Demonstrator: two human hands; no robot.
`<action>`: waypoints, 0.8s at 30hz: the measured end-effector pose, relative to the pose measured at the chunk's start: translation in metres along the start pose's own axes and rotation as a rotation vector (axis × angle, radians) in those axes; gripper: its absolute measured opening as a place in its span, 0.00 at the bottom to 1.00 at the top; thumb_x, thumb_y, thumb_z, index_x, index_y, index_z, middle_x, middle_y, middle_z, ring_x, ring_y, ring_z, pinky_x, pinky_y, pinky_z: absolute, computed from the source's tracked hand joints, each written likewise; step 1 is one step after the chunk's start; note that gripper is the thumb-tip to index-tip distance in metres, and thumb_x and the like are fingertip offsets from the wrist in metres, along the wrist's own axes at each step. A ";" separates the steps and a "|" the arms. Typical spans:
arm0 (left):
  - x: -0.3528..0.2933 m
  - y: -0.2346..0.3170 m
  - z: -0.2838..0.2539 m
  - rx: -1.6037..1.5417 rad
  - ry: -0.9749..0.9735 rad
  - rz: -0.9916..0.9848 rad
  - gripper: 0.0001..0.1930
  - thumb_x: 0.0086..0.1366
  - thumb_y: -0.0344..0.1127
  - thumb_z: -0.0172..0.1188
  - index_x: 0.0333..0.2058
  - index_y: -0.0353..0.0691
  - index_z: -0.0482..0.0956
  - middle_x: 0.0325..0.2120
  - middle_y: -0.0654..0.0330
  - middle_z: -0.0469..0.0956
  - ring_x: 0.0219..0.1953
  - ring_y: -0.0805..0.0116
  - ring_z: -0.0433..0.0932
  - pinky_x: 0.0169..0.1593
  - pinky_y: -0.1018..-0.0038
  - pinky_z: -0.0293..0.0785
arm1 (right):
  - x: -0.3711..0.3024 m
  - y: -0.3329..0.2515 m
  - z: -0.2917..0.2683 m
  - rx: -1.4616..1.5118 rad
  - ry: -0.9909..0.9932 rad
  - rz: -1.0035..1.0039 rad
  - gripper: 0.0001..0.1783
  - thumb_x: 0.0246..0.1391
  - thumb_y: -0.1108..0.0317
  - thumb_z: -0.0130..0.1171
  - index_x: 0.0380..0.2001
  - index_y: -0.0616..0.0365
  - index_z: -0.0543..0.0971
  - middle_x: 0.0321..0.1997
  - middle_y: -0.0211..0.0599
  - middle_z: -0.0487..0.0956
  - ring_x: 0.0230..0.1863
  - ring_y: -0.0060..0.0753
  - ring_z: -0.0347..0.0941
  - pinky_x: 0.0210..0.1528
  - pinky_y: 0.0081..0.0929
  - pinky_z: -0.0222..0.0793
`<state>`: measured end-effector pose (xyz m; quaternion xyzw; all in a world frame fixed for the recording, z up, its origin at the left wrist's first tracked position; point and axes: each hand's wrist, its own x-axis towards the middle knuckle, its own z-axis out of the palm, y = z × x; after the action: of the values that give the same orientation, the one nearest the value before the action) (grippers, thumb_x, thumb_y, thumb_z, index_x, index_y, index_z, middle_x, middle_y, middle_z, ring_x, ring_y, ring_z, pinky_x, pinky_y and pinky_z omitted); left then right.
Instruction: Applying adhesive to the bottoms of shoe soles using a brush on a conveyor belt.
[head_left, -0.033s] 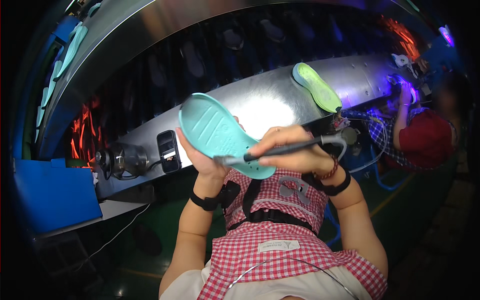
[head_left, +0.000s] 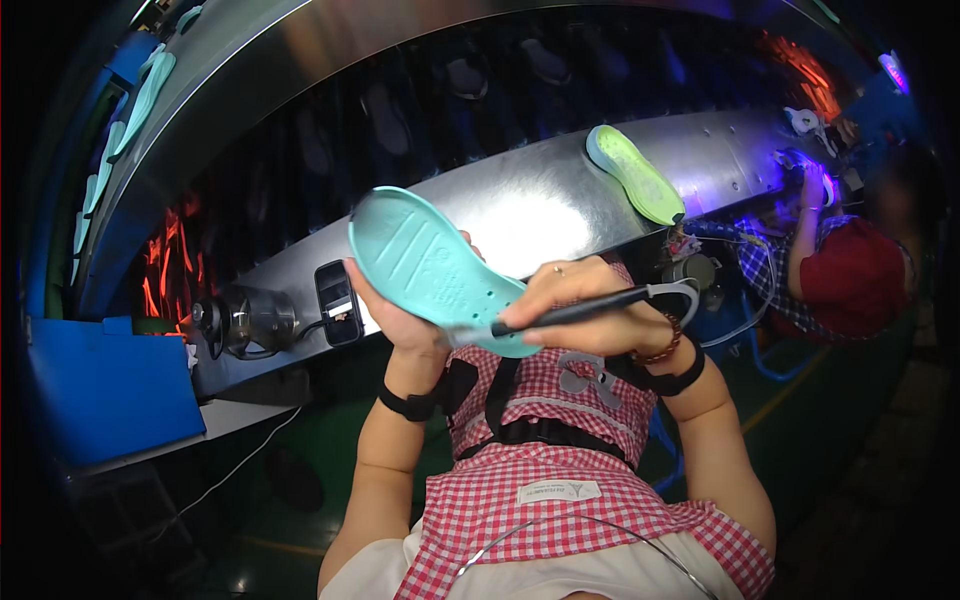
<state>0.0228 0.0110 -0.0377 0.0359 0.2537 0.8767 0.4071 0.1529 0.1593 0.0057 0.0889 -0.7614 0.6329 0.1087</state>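
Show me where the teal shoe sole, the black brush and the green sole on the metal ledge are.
teal shoe sole (head_left: 425, 262), head view, middle of its ribbed face.
black brush (head_left: 575, 312), head view, middle of the handle.
green sole (head_left: 640, 178), head view, middle of its upper face.

apron: red-and-white checked cloth apron (head_left: 560, 490) | straps: black harness straps (head_left: 500, 385) | wrists: black wristbands (head_left: 408, 405), brown bead bracelet (head_left: 660, 352) | finger: thin ring (head_left: 559, 270)
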 end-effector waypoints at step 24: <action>-0.005 0.022 0.030 -0.092 -0.134 0.126 0.42 0.57 0.69 0.33 0.58 0.39 0.55 0.52 0.43 0.61 0.50 0.45 0.65 0.55 0.50 0.58 | -0.019 0.025 0.012 0.696 0.243 0.133 0.09 0.47 0.79 0.56 0.35 0.65 0.75 0.39 0.43 0.77 0.41 0.30 0.74 0.46 0.23 0.69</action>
<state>0.0192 0.0082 -0.0003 0.0916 0.1825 0.9070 0.3683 0.1633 0.1520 -0.0251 -0.0048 -0.4861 0.8656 0.1201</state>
